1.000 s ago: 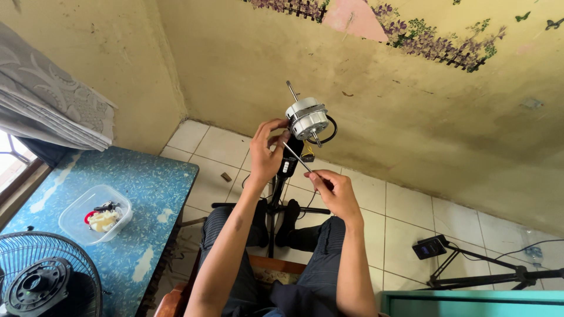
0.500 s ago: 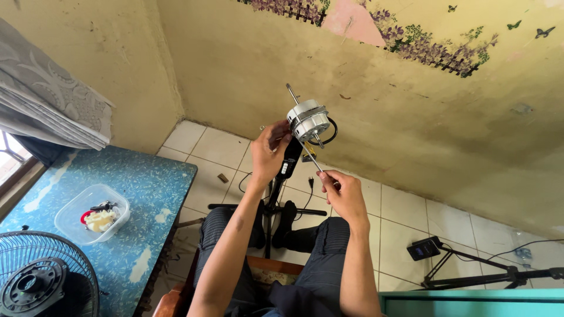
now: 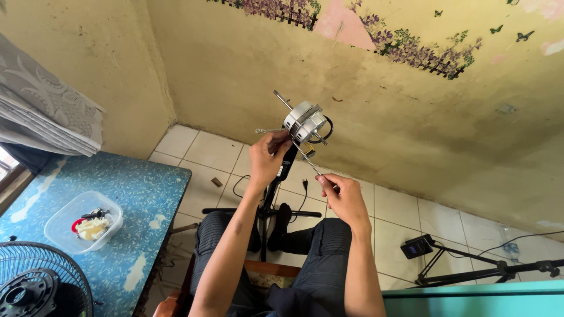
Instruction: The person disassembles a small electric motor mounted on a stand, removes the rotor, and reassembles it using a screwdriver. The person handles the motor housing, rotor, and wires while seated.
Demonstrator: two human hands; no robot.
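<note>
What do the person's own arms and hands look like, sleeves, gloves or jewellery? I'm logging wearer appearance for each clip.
Both forearms are bare, with no sleeves in view. The left hand and right hand wear no gloves, and no rings, watch or bands show. No cables or markings appear on them. Below them lie dark striped trousers.

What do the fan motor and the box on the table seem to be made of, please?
Fan motor: looks like bare metal, silvery and shiny, with a thin metal shaft sticking out. Box on the table: probably clear plastic, since its contents show through the walls; it looks thin and glossy.
</note>
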